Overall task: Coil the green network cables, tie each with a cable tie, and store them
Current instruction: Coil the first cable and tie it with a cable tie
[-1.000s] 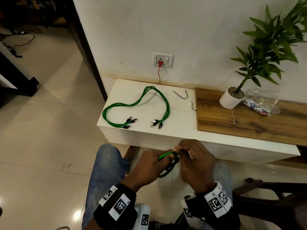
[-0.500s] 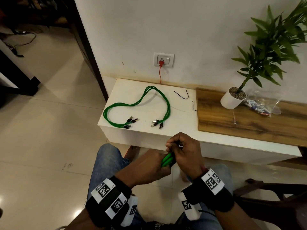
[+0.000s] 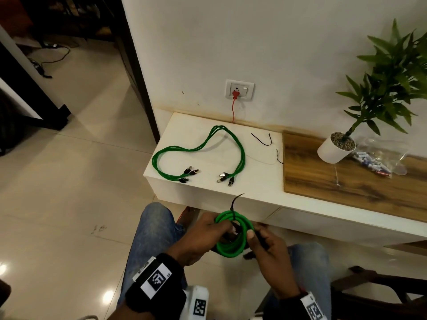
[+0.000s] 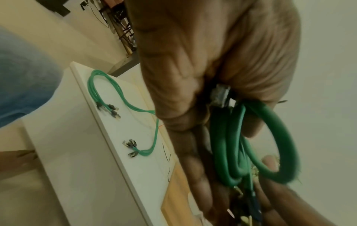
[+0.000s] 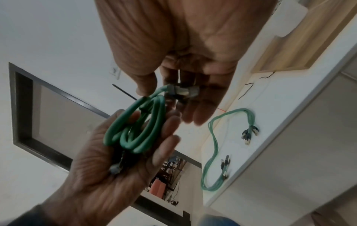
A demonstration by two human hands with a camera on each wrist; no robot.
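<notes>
A coiled green cable point(image 3: 231, 251) hangs in front of my knees, below the white table's point(image 3: 254, 176) front edge. A black cable tie point(image 3: 233, 204) wraps its top, the tail sticking up. My left hand point(image 3: 208, 236) grips the coil's left side, fingers curled round the strands point(image 4: 286, 137). My right hand point(image 3: 256, 241) pinches the right side, thumb on top; a metal connector point(image 5: 183, 91) lies against its fingers. Three loose green cables point(image 3: 242, 155) sprawl on the table, with two spare black ties point(image 3: 263, 139) behind them.
A wooden board point(image 3: 346, 181) covers the table's right part, carrying a white plant pot point(image 3: 335, 148) and a clear plastic bag point(image 3: 374, 158) of small parts. A red cord drops from the wall socket point(image 3: 240, 90). Tiled floor lies to the left.
The coil, held edge-on between both hands before, now faces up as an open ring. My right hand has left the tie's end and holds the coil's right side.
</notes>
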